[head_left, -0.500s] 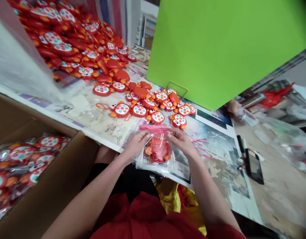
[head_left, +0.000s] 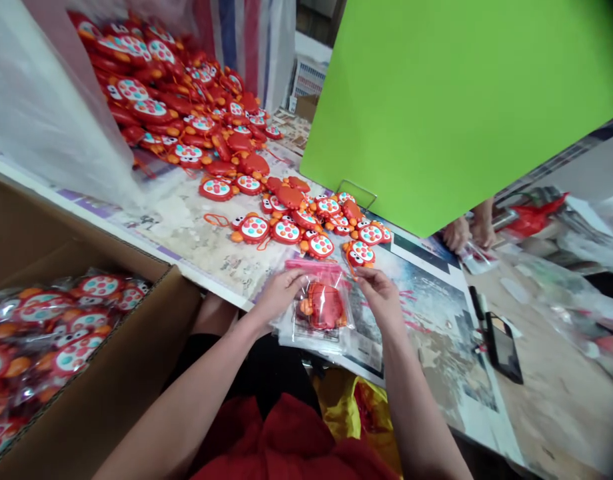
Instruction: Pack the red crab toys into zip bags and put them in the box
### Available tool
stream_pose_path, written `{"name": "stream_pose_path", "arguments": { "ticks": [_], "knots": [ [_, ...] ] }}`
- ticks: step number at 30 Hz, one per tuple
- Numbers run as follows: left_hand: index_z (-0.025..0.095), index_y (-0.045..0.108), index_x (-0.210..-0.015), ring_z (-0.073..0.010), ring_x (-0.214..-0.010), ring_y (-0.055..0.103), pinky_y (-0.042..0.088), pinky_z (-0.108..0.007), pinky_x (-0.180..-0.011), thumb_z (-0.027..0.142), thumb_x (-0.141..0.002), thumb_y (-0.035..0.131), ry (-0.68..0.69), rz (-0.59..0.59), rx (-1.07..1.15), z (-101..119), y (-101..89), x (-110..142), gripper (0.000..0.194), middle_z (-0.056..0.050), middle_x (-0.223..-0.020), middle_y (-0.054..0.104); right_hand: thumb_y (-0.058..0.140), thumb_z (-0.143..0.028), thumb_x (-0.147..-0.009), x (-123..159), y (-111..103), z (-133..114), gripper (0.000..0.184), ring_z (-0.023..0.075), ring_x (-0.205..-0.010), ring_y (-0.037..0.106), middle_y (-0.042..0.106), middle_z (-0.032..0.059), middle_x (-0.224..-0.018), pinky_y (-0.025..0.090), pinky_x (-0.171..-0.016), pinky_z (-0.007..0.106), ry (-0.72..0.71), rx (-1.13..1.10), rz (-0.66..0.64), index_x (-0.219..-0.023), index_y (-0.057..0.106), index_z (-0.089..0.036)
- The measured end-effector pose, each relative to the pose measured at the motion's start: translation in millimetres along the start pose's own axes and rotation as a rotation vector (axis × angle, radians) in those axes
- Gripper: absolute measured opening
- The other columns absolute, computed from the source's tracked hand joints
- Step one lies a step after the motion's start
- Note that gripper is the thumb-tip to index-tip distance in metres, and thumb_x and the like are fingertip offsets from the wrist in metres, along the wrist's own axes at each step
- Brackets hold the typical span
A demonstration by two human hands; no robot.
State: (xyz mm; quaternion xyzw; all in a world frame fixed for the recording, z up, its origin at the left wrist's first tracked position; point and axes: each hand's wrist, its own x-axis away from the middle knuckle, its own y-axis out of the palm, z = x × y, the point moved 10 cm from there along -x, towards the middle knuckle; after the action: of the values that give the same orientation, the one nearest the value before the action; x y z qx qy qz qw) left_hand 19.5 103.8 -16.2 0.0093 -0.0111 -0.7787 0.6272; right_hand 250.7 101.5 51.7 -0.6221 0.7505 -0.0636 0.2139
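Observation:
A clear zip bag [head_left: 314, 268] with a pink top strip lies at the table's front edge. Inside it is a red crab-shaped toy [head_left: 327, 307] with orange claws, its plain back facing up. My left hand [head_left: 281, 293] is closed, pinching the bag's upper left corner. My right hand [head_left: 384, 297] sits just off the bag's upper right side, thumb and finger pinched together. An orange cord [head_left: 350, 267] shows at those fingertips; whether they grip it is unclear. More flat clear bags [head_left: 311, 343] are stacked underneath. The closest loose crab toy [head_left: 360, 253] lies just beyond my right fingertips.
Loose crab toys [head_left: 286, 230] spread behind the bag, spilling from a large woven sack [head_left: 91, 133]. At left stands a cardboard box [head_left: 151, 300] of bagged toys. A green board [head_left: 411, 113] rises behind. Another person's hands [head_left: 459, 233] work at right, near a black phone-like object [head_left: 504, 347].
My right hand has left the bag's top edge and moved slightly right. My left hand keeps its hold. The view has shifted, and more of the other person's hands shows.

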Motion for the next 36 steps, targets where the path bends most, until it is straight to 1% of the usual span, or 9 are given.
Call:
{"name": "stream_pose_path", "arguments": {
  "ticks": [5, 9, 14, 18, 22, 26, 30, 33, 36],
  "knots": [
    [0.018, 0.07, -0.113, -0.0221, -0.105, 0.068, 0.051, -0.034, -0.095, 0.038, -0.093, 0.053, 0.104, 0.01, -0.062, 12, -2.4, 0, 0.033, -0.006, -0.111, 0.074, 0.059, -0.029, -0.091, 11, 74, -80, 0.032, 0.0242, -0.097, 0.067, 0.075, 0.0071, -0.104, 0.053, -0.091, 0.042, -0.434, 0.366, -0.241, -0.122, 0.067, -0.025],
    [0.017, 0.07, -0.116, -0.0217, -0.094, 0.069, 0.053, -0.034, -0.088, 0.031, -0.093, 0.051, 0.112, 0.033, -0.149, 14, -4.3, 1, 0.033, -0.005, -0.096, 0.075, 0.052, -0.02, -0.094, 19, 126, -90, 0.043, 0.0266, -0.105, 0.063, 0.071, 0.0102, -0.111, 0.052, -0.091, 0.041, -0.576, 0.667, -0.39, -0.137, 0.057, -0.022],
    [0.017, 0.071, -0.111, -0.0219, -0.09, 0.068, 0.053, -0.033, -0.085, 0.028, -0.092, 0.049, 0.132, 0.06, -0.257, 23, -5.8, 3, 0.03, -0.005, -0.093, 0.075, 0.045, -0.013, -0.095, 26, 144, -86, 0.047, 0.0266, -0.097, 0.062, 0.07, 0.0128, -0.105, 0.051, -0.083, 0.038, -0.661, 0.852, -0.438, -0.141, 0.052, -0.019],
    [0.017, 0.072, -0.108, -0.0221, -0.091, 0.069, 0.053, -0.034, -0.085, 0.027, -0.093, 0.048, 0.117, 0.039, -0.284, 23, -3.2, 4, 0.03, -0.005, -0.095, 0.076, 0.048, -0.011, -0.089, 15, 140, -86, 0.04, 0.026, -0.094, 0.062, 0.07, 0.0101, -0.097, 0.05, -0.083, 0.038, -0.604, 0.698, -0.36, -0.126, 0.06, -0.021],
    [0.021, 0.07, -0.117, -0.022, -0.11, 0.067, 0.049, -0.035, -0.101, 0.032, -0.095, 0.05, 0.135, 0.008, -0.221, 23, 0.6, 5, 0.032, -0.005, -0.116, 0.074, 0.053, -0.014, -0.077, -16, 95, -59, 0.036, 0.0198, -0.08, 0.062, 0.068, 0.0043, -0.091, 0.051, -0.074, 0.034, -0.376, 0.302, -0.158, -0.112, 0.057, -0.021],
    [0.021, 0.069, -0.119, -0.0217, -0.107, 0.069, 0.053, -0.034, -0.095, 0.037, -0.095, 0.051, 0.071, 0.02, -0.134, 17, -0.2, 6, 0.034, -0.005, -0.116, 0.074, 0.057, -0.026, -0.072, -31, -22, 10, 0.023, 0.0167, -0.065, 0.057, 0.065, 0.0026, -0.081, 0.048, -0.064, 0.031, -0.124, 0.223, 0.211, -0.094, 0.057, -0.02],
    [0.019, 0.068, -0.12, -0.0209, -0.091, 0.072, 0.058, -0.031, -0.078, 0.035, -0.093, 0.051, -0.014, 0.012, -0.062, 11, 0.7, 6, 0.035, -0.006, -0.106, 0.076, 0.057, -0.027, -0.067, -4, -135, 73, 0.014, 0.0224, -0.064, 0.058, 0.064, 0.007, -0.068, 0.047, -0.066, 0.039, 0.15, 0.535, 0.386, -0.076, 0.063, -0.018],
    [0.019, 0.069, -0.119, -0.0207, -0.092, 0.071, 0.058, -0.031, -0.078, 0.037, -0.093, 0.053, -0.015, 0.018, -0.051, 10, 0.5, 5, 0.036, -0.006, -0.106, 0.075, 0.058, -0.024, -0.07, 16, -148, 77, 0.02, 0.031, -0.086, 0.061, 0.069, 0.0126, -0.085, 0.046, -0.083, 0.049, 0.123, 0.849, 0.204, -0.083, 0.074, -0.02],
    [0.018, 0.069, -0.118, -0.0217, -0.1, 0.07, 0.057, -0.032, -0.084, 0.037, -0.091, 0.057, -0.008, 0.018, -0.022, 7, 1.7, 4, 0.035, -0.008, -0.111, 0.074, 0.052, -0.015, -0.074, 26, -124, 43, 0.04, 0.0352, -0.116, 0.053, 0.063, 0.015, -0.125, 0.039, -0.096, 0.055, -0.049, 0.988, 0.216, -0.106, 0.076, -0.024]
  ]
}}
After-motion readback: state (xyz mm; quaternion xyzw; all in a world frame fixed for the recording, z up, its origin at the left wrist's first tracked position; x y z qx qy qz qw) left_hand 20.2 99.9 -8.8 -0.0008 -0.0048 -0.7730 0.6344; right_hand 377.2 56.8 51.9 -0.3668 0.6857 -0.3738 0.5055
